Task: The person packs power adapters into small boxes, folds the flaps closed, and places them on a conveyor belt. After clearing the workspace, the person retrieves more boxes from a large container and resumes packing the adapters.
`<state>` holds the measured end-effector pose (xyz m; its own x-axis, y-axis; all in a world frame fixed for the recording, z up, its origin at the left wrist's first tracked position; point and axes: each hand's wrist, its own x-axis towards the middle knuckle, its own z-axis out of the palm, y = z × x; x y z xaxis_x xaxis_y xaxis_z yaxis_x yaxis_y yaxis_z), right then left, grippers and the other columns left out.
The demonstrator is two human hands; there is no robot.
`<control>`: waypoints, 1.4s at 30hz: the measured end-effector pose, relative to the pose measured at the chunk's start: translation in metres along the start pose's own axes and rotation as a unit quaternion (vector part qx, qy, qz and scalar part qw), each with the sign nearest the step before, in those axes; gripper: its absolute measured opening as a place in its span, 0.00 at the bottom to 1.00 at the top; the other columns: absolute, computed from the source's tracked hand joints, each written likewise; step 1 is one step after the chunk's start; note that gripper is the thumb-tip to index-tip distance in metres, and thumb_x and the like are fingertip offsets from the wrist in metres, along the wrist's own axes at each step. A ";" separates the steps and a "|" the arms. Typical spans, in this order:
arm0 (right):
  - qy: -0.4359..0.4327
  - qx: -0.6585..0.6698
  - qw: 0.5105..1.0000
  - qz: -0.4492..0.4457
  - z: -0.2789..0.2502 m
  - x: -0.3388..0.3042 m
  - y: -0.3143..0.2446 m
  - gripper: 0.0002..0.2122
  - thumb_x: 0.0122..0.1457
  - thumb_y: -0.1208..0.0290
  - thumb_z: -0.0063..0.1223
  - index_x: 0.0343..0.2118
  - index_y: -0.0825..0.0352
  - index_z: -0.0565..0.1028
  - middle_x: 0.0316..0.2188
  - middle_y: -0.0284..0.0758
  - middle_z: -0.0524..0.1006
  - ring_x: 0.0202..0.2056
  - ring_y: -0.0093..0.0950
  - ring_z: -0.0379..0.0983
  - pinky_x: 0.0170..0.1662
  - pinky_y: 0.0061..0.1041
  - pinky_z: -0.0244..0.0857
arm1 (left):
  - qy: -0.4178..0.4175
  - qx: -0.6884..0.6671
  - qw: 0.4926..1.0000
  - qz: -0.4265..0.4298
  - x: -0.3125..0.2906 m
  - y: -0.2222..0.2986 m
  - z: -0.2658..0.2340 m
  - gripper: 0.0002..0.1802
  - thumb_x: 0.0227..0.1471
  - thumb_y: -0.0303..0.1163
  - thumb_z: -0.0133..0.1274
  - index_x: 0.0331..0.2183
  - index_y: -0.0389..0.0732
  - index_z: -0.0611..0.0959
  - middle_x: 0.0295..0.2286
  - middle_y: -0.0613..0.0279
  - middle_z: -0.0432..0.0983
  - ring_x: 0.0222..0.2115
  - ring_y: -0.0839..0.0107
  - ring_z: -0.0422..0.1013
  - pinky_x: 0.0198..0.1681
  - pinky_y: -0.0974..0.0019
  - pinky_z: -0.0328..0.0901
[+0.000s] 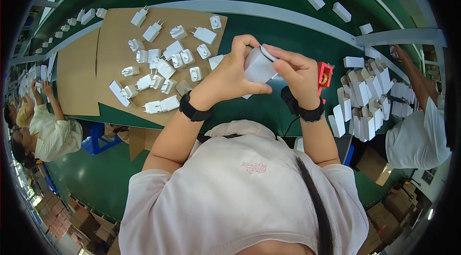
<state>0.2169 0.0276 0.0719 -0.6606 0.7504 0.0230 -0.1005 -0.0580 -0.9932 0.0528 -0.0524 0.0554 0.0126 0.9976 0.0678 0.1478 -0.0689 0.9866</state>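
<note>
While left grip (229, 73), thumb splayed, clasps white box (258, 67), right grip (298, 72) pinches its flap (267, 53).

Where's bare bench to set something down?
Free: the left panel of the cardboard sheet, between a co-worker's hand and the chargers; also green tabletop between the grey rail and the left hand and right hand. Crowded: the cardboard's middle, with chargers, and right of the red tape dispenser, with open white boxes.
</note>
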 end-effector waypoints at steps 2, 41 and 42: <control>-0.001 -0.011 0.999 0.036 -0.002 0.001 -0.004 0.12 0.50 0.80 0.53 0.40 0.72 0.75 0.39 0.41 0.76 0.39 0.24 0.72 0.43 0.20 0.65 | 0.006 0.012 1.000 -0.021 -0.002 0.002 0.000 0.45 0.29 0.29 0.66 0.45 0.45 0.53 0.33 0.52 0.70 0.32 0.67 0.69 0.34 0.68 0.65; -0.112 -0.431 0.895 0.028 -0.086 0.176 0.102 0.19 0.48 0.70 0.55 0.46 0.63 0.71 0.32 0.37 0.75 0.34 0.26 0.71 0.37 0.23 0.66 | 0.086 0.222 0.966 -0.104 -0.008 -0.066 -0.009 0.18 0.40 0.28 0.57 0.37 0.38 0.72 0.29 0.50 0.70 0.32 0.53 0.67 0.35 0.58 0.63; -0.139 -0.466 0.873 0.040 -0.077 0.158 0.094 0.20 0.47 0.70 0.56 0.45 0.64 0.71 0.33 0.40 0.75 0.36 0.29 0.72 0.39 0.25 0.65 | 0.083 0.180 0.971 -0.131 -0.015 -0.057 -0.018 0.18 0.40 0.28 0.57 0.36 0.38 0.72 0.27 0.52 0.70 0.29 0.56 0.68 0.33 0.60 0.63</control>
<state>0.1602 0.1914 -0.0261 -0.8059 0.5721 -0.1527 0.5177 0.5556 -0.6506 0.0264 -0.0635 0.0008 -0.2269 0.9657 -0.1266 0.4616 0.2211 0.8591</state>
